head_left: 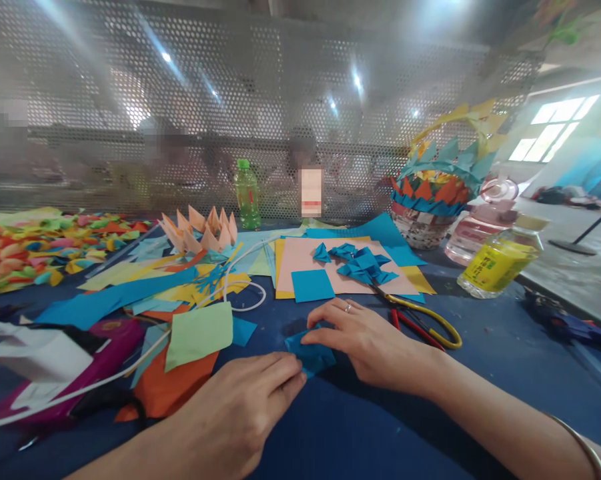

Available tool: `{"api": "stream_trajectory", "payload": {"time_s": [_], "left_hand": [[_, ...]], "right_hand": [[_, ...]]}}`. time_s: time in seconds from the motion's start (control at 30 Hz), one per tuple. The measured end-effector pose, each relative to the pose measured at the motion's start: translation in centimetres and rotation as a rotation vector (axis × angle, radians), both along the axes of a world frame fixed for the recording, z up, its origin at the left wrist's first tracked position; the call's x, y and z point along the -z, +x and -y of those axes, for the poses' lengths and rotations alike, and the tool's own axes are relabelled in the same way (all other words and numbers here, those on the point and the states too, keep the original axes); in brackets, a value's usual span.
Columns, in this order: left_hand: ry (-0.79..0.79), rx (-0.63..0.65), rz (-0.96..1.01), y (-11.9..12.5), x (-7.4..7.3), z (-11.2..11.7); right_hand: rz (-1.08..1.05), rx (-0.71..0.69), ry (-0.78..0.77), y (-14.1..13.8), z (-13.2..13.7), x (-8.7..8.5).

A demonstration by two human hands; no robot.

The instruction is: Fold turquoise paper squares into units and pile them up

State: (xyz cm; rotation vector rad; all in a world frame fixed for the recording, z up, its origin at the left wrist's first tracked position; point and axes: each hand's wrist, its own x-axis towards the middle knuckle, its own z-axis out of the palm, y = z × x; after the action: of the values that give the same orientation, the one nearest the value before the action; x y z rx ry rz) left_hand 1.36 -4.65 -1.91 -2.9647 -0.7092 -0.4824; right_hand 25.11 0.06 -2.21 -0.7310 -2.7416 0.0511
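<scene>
On the dark blue table before me lies a small piece of blue paper (314,357), its layers partly covered by my fingers. My left hand (267,390) holds its lower left edge, fingers pressed together. At the upper right of the same paper, my right hand (363,340) has its thumb and fingertips on it, the fingers bent. Just beyond, a flat blue square (312,285) rests on stacked pink paper (300,253). Several folded blue paper pieces (365,267) sit there too. Scissors with a yellow and a red handle (425,313) lie beside my right wrist.
At left are a purple power strip (113,333) with a white charger (45,353), paper scraps (200,337) and a heap of coloured folded pieces (40,247). Behind stand a peach paper ring (197,233) and a green bottle (247,193). A paper basket (425,223) and a yellow-labelled bottle (500,260) are at right.
</scene>
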Motion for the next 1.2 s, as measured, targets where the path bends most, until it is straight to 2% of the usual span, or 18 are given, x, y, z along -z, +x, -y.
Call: {"api": "stream_trajectory", "payload": {"time_s": [0.1, 0.2, 0.33, 0.43, 0.67, 0.87, 1.0, 1.2], "left_hand": [[-0.014, -0.001, 0.018, 0.0, -0.2, -0.1], [-0.035, -0.059, 0.021, 0.1, -0.4, 0.1], [-0.012, -0.046, 0.037, -0.3, 0.4, -0.1], [0.007, -0.068, 0.026, -0.7, 0.9, -0.4], [0.015, -0.084, 0.030, -0.3, -0.2, -0.2], [0.040, -0.078, 0.043, -0.8, 0.2, -0.3], [0.050, -0.099, 0.129, -1.1, 0.6, -0.6], [0.006, -0.092, 0.125, -0.8, 0.2, -0.8]], "right_hand": [[0.004, 0.022, -0.044, -0.1, 0.0, -0.1], [-0.024, 0.034, -0.065, -0.1, -0.1, -0.3], [-0.086, 0.054, -0.107, -0.1, 0.0, -0.5], [-0.163, 0.070, -0.199, -0.3, 0.4, -0.5], [-0.247, 0.091, -0.366, -1.1, 1.1, 0.0], [-0.259, 0.022, -0.380, -0.7, 0.6, 0.1], [-0.267, -0.010, -0.383, -0.5, 0.5, 0.2], [-0.266, -0.030, -0.396, -0.4, 0.5, 0.0]]}}
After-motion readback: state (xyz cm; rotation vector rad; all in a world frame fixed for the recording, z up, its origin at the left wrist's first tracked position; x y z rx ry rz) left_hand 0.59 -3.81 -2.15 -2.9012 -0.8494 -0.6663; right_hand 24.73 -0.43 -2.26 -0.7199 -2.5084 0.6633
